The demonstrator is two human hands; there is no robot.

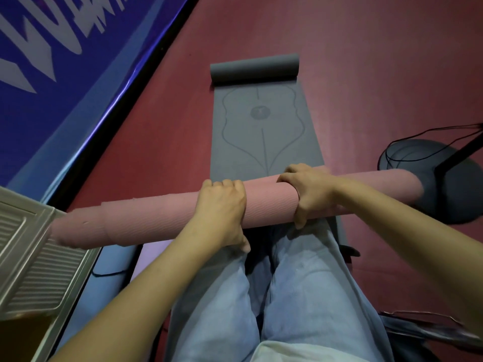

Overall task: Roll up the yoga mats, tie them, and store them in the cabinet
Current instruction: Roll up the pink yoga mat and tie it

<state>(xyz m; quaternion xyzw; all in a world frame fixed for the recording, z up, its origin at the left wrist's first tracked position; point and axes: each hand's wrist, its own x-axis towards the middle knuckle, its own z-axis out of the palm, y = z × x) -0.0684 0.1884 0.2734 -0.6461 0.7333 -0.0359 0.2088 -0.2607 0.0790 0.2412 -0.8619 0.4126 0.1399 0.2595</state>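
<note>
Both hands, left (pixel 222 205) and right (pixel 309 194), wrap their fingers around the pink roll (pixel 269 205) above a grey mat (pixel 261 131) on the red floor (pixel 366 74).

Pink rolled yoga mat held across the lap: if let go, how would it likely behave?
The pink rolled yoga mat would probably loosen, since no tie shows around it. Its left end is stepped and telescoped, so layers may slide further. Being cylindrical, it would likely roll. The left hand and right hand grip its middle.

- One head-worn wide-angle view is given, aimed forward and steeply down.
- The rolled pink foam mat (pixel 183 212) is seen close below; the grey mat (pixel 264 131) is seen stretching away ahead.
</note>
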